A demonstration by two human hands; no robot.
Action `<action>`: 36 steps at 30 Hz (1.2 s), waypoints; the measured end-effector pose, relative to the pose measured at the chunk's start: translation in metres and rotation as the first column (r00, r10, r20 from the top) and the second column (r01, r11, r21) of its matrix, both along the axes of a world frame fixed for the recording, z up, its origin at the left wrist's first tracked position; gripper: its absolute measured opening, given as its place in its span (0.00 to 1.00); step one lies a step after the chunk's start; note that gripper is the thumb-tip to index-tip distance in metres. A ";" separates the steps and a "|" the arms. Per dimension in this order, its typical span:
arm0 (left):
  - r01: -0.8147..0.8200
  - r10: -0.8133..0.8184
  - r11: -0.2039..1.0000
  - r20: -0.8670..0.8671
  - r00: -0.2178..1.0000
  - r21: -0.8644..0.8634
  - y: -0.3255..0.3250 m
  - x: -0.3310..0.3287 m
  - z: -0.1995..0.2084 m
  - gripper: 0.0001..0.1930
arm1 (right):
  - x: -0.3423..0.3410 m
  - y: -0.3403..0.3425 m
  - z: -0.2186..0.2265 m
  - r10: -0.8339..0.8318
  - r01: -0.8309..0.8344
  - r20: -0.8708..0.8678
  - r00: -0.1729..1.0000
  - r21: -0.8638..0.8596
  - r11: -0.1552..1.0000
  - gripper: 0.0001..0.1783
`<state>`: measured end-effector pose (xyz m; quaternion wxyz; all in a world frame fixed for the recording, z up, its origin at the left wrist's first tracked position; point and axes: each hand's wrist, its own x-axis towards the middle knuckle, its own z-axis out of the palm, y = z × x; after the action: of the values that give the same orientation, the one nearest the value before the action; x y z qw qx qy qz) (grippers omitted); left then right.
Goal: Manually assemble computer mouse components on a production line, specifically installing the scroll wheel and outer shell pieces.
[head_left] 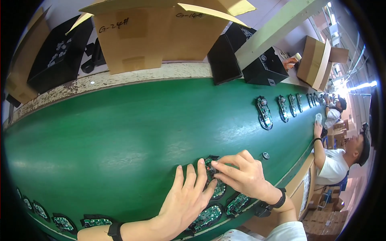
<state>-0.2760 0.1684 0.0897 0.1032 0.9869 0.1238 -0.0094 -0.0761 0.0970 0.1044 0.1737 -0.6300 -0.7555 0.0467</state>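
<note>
A black oval housing with a green circuit board (212, 166) lies on the green conveyor belt (120, 136). My left hand (188, 199) lies flat over it, fingers spread and pressing down. My right hand (241, 174) comes from the right, its fingertips pinching at the board's top edge near the left index finger. Two similar board-filled housings (207, 217) (237, 204) lie just below my hands, near the belt's front edge. A small round silver part (265, 155) sits on the belt to the right of my right hand.
More housings (264, 112) run in a row along the belt at right, and several others (64, 223) line the lower left edge. Cardboard boxes (161, 36) and black bins (265, 66) stand on the shelf behind. A co-worker in a white shirt (331, 164) reaches onto the belt at right.
</note>
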 end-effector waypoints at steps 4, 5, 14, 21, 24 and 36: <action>0.028 -0.029 0.999 -0.010 1.000 -0.019 0.002 0.003 0.002 0.23 | 0.001 0.001 0.004 0.017 -0.016 0.089 0.996 -0.013 1.000 0.24; 0.030 -0.030 0.999 -0.014 0.999 -0.024 0.002 0.004 0.002 0.23 | 0.001 0.003 0.007 0.011 -0.010 0.087 0.996 -0.014 1.000 0.24; 0.019 -0.020 1.000 0.036 0.999 0.010 0.002 0.012 -0.003 0.24 | -0.011 -0.020 -0.022 -0.016 -0.058 0.369 0.929 0.186 0.981 0.23; 0.039 -0.038 0.999 0.084 0.996 -0.018 0.009 0.016 -0.003 0.22 | -0.004 -0.018 -0.016 -0.046 -0.007 0.293 0.955 0.176 0.984 0.25; 0.050 -0.041 0.996 0.132 0.990 -0.069 0.017 0.019 -0.012 0.26 | -0.003 -0.008 -0.015 -0.059 0.022 0.277 0.959 0.135 0.991 0.26; 0.005 -0.002 0.993 -0.028 1.000 0.116 0.000 0.003 0.002 0.25 | 0.021 -0.039 -0.011 -0.211 0.211 0.037 0.977 0.015 0.977 0.21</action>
<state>-0.2733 0.1682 0.0920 0.0439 0.9912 0.1240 -0.0163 -0.0550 0.0577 0.0932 0.1666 -0.7064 -0.6878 0.0116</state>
